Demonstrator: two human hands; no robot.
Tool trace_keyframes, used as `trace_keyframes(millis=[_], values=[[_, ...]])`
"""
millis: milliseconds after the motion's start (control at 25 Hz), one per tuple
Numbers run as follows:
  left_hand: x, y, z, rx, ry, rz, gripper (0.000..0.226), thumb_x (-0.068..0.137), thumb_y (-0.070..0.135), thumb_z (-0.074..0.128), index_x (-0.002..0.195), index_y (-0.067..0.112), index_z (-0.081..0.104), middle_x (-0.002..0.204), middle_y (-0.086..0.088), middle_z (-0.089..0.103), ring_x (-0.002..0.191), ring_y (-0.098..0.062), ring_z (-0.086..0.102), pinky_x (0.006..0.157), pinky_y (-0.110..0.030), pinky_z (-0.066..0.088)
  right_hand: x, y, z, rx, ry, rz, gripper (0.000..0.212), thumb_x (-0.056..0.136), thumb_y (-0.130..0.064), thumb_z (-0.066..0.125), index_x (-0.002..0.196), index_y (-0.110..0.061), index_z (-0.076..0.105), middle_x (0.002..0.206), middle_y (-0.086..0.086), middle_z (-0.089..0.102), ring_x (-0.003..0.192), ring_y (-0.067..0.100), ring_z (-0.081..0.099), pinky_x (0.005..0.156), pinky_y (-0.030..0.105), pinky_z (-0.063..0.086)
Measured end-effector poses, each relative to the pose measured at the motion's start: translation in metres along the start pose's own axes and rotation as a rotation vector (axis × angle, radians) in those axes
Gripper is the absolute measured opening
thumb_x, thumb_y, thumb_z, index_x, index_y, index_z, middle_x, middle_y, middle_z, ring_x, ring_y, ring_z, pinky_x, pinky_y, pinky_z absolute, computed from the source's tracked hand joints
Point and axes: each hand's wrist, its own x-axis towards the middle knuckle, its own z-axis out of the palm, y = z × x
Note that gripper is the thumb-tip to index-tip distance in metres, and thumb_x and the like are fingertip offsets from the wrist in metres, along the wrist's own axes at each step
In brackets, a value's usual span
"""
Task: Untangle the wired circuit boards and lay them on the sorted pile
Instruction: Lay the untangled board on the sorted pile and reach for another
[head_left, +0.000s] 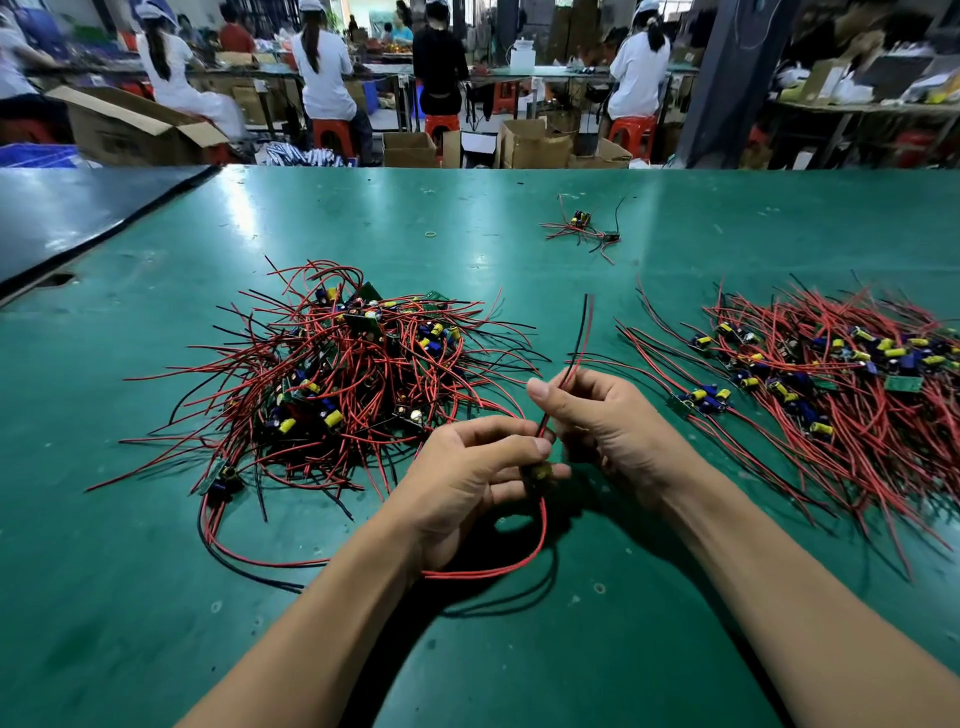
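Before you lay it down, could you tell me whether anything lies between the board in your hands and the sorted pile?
Nothing visible: bare green table separates the held board from the sorted pile. Its red wires loop beneath the left hand.

Left grip (467, 483) holds wired board (543, 471), right grip (610, 423) pinches its wires (577, 348).

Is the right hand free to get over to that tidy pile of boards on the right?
Probably yes. The sorted pile lies just beside the right hand, with only bare table between them. The hand does pinch a red-and-black wire pair, which the left hand also holds.
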Motion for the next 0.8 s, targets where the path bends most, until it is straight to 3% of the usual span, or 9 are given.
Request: trace_keyframes(millis=[80,160,320,440,560,640,720,800], values=[[-0.001,-0.003,0.003,0.008,0.01,0.001,0.022,0.068,0.009,0.077,0.087,0.003,0.069,0.083,-0.014,0.071,0.077,-0.036,0.073,0.077,-0.041,0.059,-0.001,-0.002,-0.003,-0.051,0.048,-0.014,0.03,0.062,-0.045,0.085,0.059,-0.025,0.063,0.055,-0.002,0.041,0.048,0.01,0.025,0.046,0.026,0.019],[-0.002,-0.004,0.006,0.065,0.04,0.025,0.015,0.079,0.007,0.073,0.092,0.001,0.067,0.08,-0.015,0.07,0.072,-0.033,0.072,0.068,-0.034,0.059,-0.001,-0.004,-0.005,-0.124,0.069,-0.048,0.029,0.063,-0.043,0.084,0.056,-0.024,0.063,0.051,-0.005,0.046,0.045,0.008,0.029,0.043,0.02,0.024],[-0.005,-0.005,0.009,0.405,0.074,0.158,0.007,0.088,0.006,0.067,0.091,0.0,0.07,0.087,-0.023,0.072,0.068,-0.025,0.063,0.061,-0.028,0.048,0.002,0.0,-0.005,-0.186,0.07,-0.088,0.037,0.063,-0.045,0.083,0.056,-0.022,0.054,0.05,-0.006,0.043,0.043,0.008,0.031,0.041,0.018,0.027],[-0.007,-0.006,0.013,0.554,0.038,0.209,0.012,0.092,0.01,0.064,0.087,0.001,0.07,0.085,-0.018,0.073,0.059,-0.019,0.053,0.055,-0.025,0.044,0.004,0.004,-0.005,-0.231,0.055,-0.102,0.043,0.061,-0.05,0.085,0.059,-0.022,0.052,0.055,0.0,0.044,0.046,0.01,0.034,0.041,0.019,0.032],[-0.009,-0.005,0.015,0.482,0.056,0.201,0.017,0.095,0.013,0.059,0.087,0.005,0.071,0.079,-0.012,0.074,0.061,-0.021,0.055,0.057,-0.028,0.043,0.004,0.006,-0.007,-0.17,-0.045,-0.041,0.039,0.064,-0.048,0.087,0.07,-0.019,0.063,0.065,0.009,0.056,0.049,0.017,0.046,0.044,0.023,0.04],[-0.009,-0.003,0.015,0.345,0.069,0.149,0.02,0.097,0.013,0.057,0.084,0.01,0.073,0.072,-0.011,0.071,0.064,-0.023,0.061,0.061,-0.031,0.048,0.0,0.007,-0.008,-0.023,-0.184,0.054,0.037,0.069,-0.041,0.089,0.091,-0.015,0.074,0.076,0.008,0.066,0.052,0.015,0.056,0.048,0.025,0.05],[-0.009,-0.002,0.014,0.248,0.065,0.111,0.021,0.097,0.01,0.055,0.081,0.009,0.07,0.066,-0.009,0.067,0.057,-0.019,0.059,0.055,-0.026,0.05,-0.002,0.007,-0.011,0.036,-0.256,0.111,0.042,0.074,-0.037,0.087,0.104,-0.012,0.075,0.076,0.008,0.068,0.053,0.016,0.059,0.055,0.03,0.056],[-0.008,-0.002,0.013,0.224,0.058,0.094,0.021,0.097,0.01,0.054,0.082,0.006,0.067,0.064,-0.007,0.063,0.055,-0.018,0.055,0.054,-0.025,0.047,0.0,0.008,-0.013,0.037,-0.253,0.11,0.042,0.073,-0.038,0.086,0.103,-0.01,0.075,0.074,0.014,0.062,0.056,0.023,0.057,0.062,0.036,0.055]])
